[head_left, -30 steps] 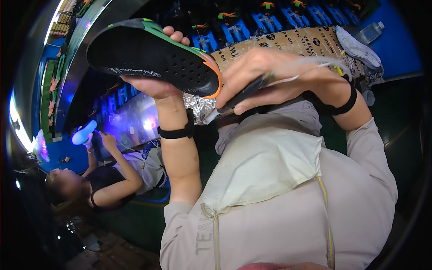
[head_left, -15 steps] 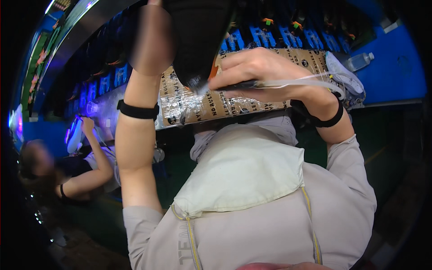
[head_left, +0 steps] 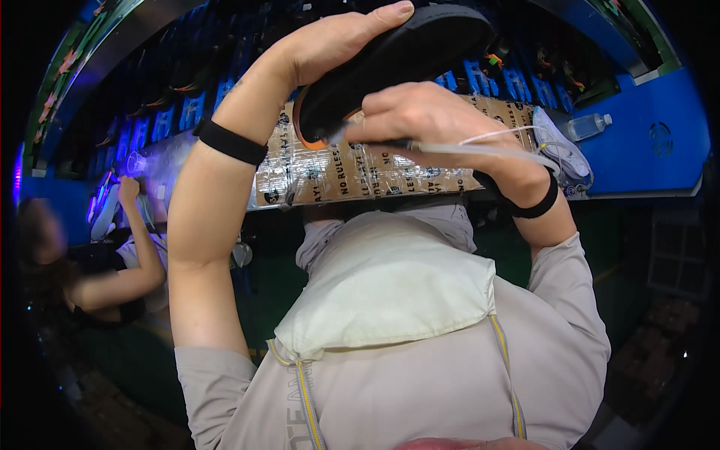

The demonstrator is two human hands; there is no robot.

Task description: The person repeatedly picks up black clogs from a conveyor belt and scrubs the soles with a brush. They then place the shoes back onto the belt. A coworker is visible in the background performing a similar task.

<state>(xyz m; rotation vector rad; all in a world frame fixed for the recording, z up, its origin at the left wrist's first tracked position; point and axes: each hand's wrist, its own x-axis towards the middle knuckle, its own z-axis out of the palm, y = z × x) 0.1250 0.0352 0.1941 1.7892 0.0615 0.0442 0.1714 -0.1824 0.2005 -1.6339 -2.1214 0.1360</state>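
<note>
Raised left grip [head_left: 337, 43] holds a dark shoe [head_left: 412, 52]; right grip [head_left: 424, 112], angled inward, apparently clasps a slim tool [head_left: 400, 143].

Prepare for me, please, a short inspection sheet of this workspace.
Surface: brown printed cardboard, glossy; blue tabletop at right.
Job's things: orange-edged black sole, raised above the cardboard; slim dark tool, tip blurred.
Clutter: white shoe and clear bottle, at right.
Hands: left hand grips the sole; right hand holds the tool.
Cables: clear tube and thin white cord at the right wrist.
Surroundings: another person at left; blue holders behind the cardboard.
</note>
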